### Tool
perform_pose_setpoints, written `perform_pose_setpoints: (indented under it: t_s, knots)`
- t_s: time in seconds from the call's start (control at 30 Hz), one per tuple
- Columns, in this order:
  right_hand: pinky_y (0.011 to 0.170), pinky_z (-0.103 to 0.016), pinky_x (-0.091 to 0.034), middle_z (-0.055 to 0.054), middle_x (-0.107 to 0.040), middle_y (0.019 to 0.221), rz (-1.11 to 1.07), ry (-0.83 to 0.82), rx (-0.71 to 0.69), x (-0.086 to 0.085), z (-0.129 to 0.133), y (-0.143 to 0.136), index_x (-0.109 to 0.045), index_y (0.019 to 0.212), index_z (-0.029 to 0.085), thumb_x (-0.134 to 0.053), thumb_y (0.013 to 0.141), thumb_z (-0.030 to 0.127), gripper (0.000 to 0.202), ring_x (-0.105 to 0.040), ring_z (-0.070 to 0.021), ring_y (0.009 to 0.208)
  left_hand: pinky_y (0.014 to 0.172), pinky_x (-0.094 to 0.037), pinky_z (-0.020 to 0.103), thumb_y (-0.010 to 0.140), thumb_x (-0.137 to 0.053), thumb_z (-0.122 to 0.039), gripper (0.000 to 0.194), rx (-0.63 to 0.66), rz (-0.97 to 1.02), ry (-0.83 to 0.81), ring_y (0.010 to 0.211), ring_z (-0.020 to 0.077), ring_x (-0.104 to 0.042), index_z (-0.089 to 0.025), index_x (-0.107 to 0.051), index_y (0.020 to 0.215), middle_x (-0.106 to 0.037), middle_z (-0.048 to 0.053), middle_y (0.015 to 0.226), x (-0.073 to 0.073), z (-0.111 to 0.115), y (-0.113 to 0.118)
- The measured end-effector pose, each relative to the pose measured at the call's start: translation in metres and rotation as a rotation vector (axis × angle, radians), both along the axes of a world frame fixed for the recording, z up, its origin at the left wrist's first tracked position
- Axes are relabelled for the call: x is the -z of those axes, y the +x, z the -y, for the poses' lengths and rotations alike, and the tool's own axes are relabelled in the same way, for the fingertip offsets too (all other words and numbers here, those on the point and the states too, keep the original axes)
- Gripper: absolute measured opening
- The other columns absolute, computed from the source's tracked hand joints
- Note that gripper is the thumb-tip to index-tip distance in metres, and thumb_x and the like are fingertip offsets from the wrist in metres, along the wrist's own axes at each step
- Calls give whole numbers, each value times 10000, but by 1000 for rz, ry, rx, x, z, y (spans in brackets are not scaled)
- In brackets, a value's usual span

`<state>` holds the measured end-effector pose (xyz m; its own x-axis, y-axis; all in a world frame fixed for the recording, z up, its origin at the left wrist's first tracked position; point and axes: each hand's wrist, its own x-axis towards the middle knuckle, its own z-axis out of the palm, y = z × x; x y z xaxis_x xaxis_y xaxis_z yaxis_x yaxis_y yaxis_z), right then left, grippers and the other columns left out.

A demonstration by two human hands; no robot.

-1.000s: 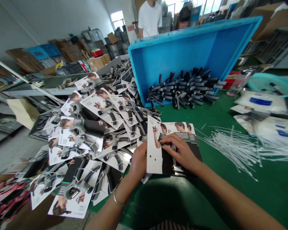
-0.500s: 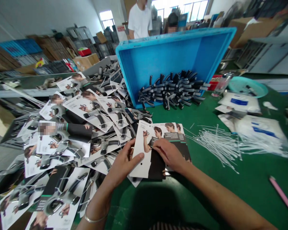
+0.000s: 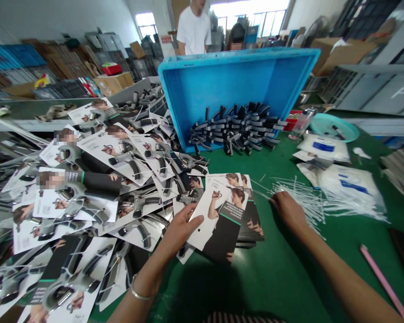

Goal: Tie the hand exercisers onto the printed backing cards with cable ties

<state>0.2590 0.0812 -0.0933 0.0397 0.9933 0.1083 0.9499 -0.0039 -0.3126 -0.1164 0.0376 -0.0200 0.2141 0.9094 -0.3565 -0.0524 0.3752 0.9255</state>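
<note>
My left hand (image 3: 183,229) grips a printed backing card (image 3: 218,220) at its left edge, thumb on top. The card is white and black with small punched holes, tilted over a stack of similar cards (image 3: 252,217). To the right, my right hand (image 3: 287,208) is at the near-left side of a loose pile of white cable ties (image 3: 298,197). Its fingers are pinched together around the end of a tie; how many ties are in them is hidden. Left of my left hand lie hand grippers (image 3: 67,291) fastened onto cards, in an overlapping heap.
A blue crate (image 3: 222,80) lies tipped toward me with black-and-grey hand grippers (image 3: 235,128) spilling from it. Bags of cable ties (image 3: 357,188), a turquoise tray (image 3: 335,125) and a pink stick (image 3: 384,280) are on the right. Two people are beyond the crate.
My right hand has left the card and moved right to the cable ties. My left hand still holds the card, which has turned and shifted a little right off the stack.
</note>
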Motion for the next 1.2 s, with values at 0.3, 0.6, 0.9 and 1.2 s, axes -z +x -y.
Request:
perform_pose_setpoints:
  t_s: [0.3, 0.6, 0.9, 1.2]
  knots:
    - [705, -339, -436, -140, -676, 1029, -85, 19, -58, -15, -21, 5, -671, 952, 183, -455, 950, 354, 275, -630, -275, 907, 893, -518, 275, 728, -796, -252, 555, -217, 86, 27, 1078, 224, -660, -148, -620, 1244, -694, 118, 1214, -7, 13, -21]
    - [559, -286, -464, -3, -625, 615, -706, -181, -51, -59, -1, -5, -665, 886, 185, -543, 892, 520, 356, -569, -159, 538, 738, -545, 211, 714, -824, -298, 508, -272, 146, 7, 815, 143, -705, -153, -667, 1175, -767, 74, 998, -9, 6, -14]
    - [528, -265, -440, -47, -693, 842, -1101, -377, -114, -64, 10, -48, -657, 900, 176, -655, 825, 568, 399, -509, -112, 546, 716, -527, 223, 714, -817, -335, 477, -265, 159, -24, 788, 157, -696, -126, -684, 1122, -767, 82, 934, 0, 16, -18]
    - [766, -364, -470, -49, -685, 886, -559, -38, -358, -103, 13, -85, -692, 886, 233, -609, 885, 479, 260, -617, -236, 835, 710, -502, 259, 775, -751, -387, 383, -138, 68, 73, 750, 168, -676, -139, -699, 1062, -748, 55, 857, -6, 21, -21]
